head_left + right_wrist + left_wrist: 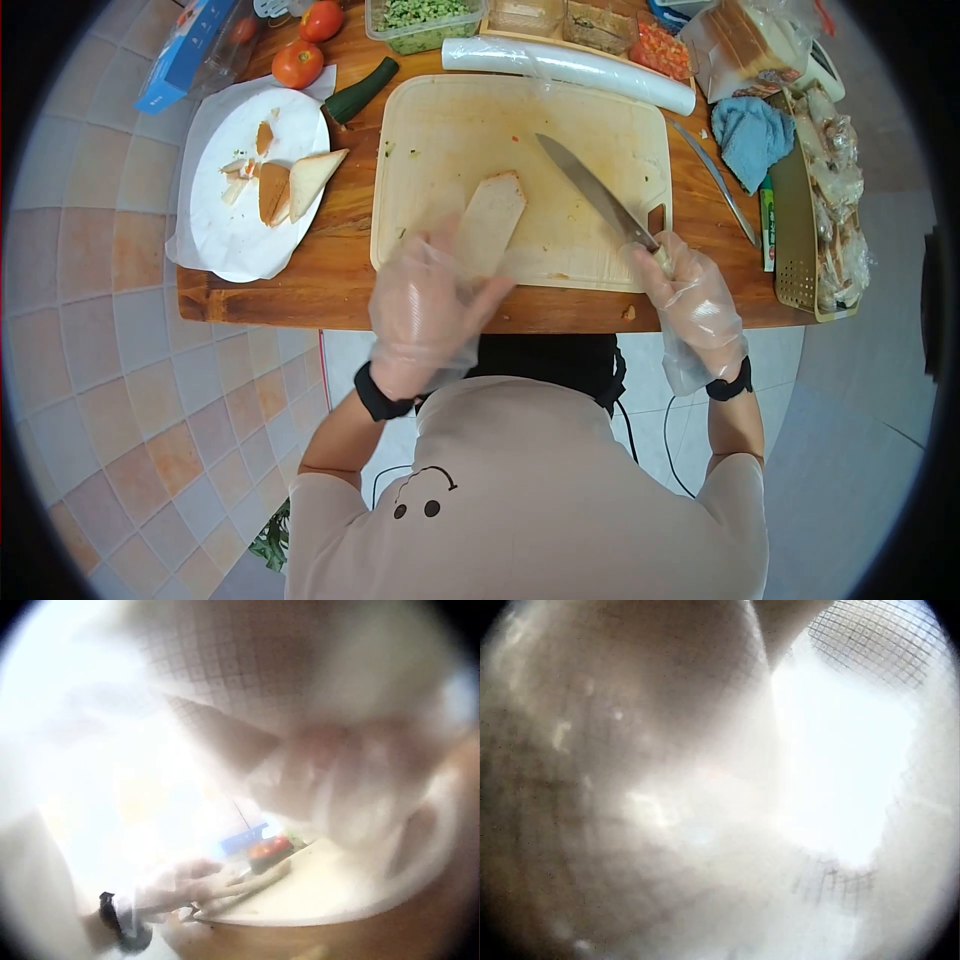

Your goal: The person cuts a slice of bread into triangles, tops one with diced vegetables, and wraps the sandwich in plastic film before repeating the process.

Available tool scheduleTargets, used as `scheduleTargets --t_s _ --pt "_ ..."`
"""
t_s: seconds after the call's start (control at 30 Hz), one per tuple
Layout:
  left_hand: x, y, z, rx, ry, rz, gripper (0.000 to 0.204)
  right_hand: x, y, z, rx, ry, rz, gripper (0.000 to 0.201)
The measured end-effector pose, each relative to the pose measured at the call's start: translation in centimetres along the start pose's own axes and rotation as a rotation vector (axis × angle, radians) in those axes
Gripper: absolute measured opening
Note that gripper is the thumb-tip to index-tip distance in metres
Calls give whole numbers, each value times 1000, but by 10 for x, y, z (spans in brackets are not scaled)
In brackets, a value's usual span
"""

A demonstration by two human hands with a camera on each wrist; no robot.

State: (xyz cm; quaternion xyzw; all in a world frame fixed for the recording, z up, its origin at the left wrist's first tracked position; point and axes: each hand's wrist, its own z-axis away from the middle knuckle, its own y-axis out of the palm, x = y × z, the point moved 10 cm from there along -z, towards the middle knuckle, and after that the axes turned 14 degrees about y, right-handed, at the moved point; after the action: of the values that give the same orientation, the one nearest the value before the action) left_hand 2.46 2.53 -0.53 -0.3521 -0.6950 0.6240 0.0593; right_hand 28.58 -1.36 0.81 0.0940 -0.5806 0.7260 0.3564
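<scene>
A cut piece of bread [492, 222] lies on the cutting board [450, 110]. The gloved left hand [425, 305] is blurred at its lower left, fingers extended and thumb spread to the right; whether it touches the bread cannot be told. In the right wrist view the left hand [202, 885] shows straight fingers low beside the board. The gloved right hand [692, 295] grips the knife [595, 188] by its handle at the board's right edge, blade pointing up and left. The left wrist view is mostly glare and glove film.
On the left, a white plate [225, 130] holds bread scraps and a cut sandwich piece [312, 183]. Tomatoes [298, 65], a cucumber [362, 90] and a film roll [565, 72] lie beyond. At right are a second knife [715, 182], blue cloth [753, 140] and basket [795, 240].
</scene>
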Motion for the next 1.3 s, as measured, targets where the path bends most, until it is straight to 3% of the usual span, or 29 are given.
scheduleTargets --t_s 0.1,0.2,0.3,0.4,0.8,1.3 --pt "-6 5 4 149 -102 -31 82 7 10 -3 3 -88 111 31" --pt "-11 -11 11 -105 55 43 70 23 18 -6 9 -187 174 33" --pt "-32 -10 17 -191 265 -20 57 42 29 -9 -84 -388 394 32" --pt "-30 8 18 -153 289 10 47 54 36 -13 -105 -473 400 32" --pt "-26 12 13 -125 348 61 48 64 44 -17 -113 -517 443 32" --pt "-25 19 15 -122 302 65 46 65 45 -16 -135 -519 486 32"
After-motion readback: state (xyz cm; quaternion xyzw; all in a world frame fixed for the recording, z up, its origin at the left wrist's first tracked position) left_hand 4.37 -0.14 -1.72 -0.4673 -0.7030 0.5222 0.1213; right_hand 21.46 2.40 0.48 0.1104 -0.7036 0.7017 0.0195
